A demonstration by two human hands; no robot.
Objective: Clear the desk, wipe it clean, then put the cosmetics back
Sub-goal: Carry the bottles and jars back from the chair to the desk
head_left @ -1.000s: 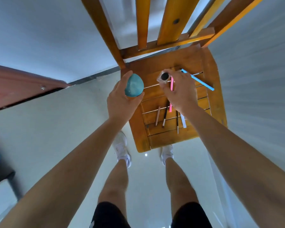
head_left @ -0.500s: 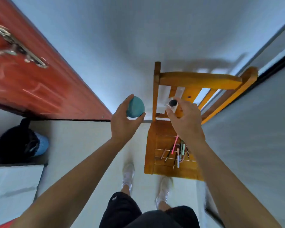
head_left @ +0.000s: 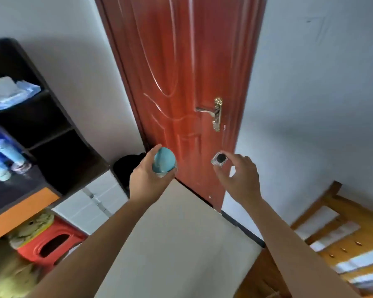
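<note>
My left hand grips a teal egg-shaped cosmetic case, held up in front of the red door. My right hand pinches a small clear jar with a black lid between fingertips and thumb. Both arms reach forward at chest height, the hands apart from each other. At the far left, the dark desk with an orange front edge carries several blue bottles on its surface.
A red door with a brass handle stands straight ahead. A dark shelf unit with tissues is at left, a white drawer cabinet and a red stool below it. A wooden chair is at lower right.
The view has swung left from the wooden chair toward the door and the desk. Both hands kept hold of the teal case and the small jar while turning.
</note>
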